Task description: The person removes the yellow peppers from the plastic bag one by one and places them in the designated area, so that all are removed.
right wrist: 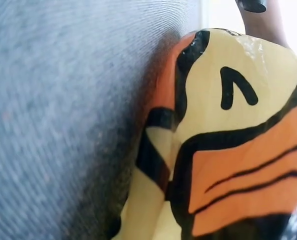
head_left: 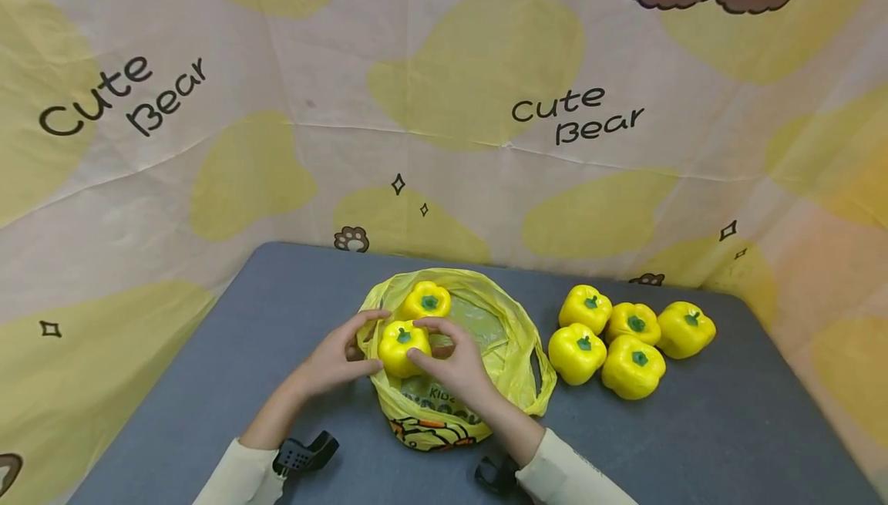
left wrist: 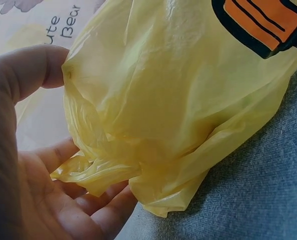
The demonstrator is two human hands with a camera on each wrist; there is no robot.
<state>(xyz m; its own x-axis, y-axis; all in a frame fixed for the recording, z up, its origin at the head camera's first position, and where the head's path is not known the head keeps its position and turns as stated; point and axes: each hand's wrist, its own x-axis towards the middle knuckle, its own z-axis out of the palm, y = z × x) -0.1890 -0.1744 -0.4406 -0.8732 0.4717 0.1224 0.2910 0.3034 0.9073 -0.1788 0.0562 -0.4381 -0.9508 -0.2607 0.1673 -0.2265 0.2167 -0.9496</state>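
Note:
A yellow plastic bag stands with its mouth wide on the table. My right hand holds a yellow bell pepper with a green stem, over the left part of the bag's mouth. Just behind it, another yellow bell pepper sits inside the bag. My left hand is at the bag's left rim; in the left wrist view its fingers and thumb are curled about the edge of the bag. The right wrist view has only the bag's printed side, with the right hand out of sight.
Several more yellow bell peppers stand in a cluster to the right of the bag on the grey-blue table. A printed cloth hangs behind the table and along its sides.

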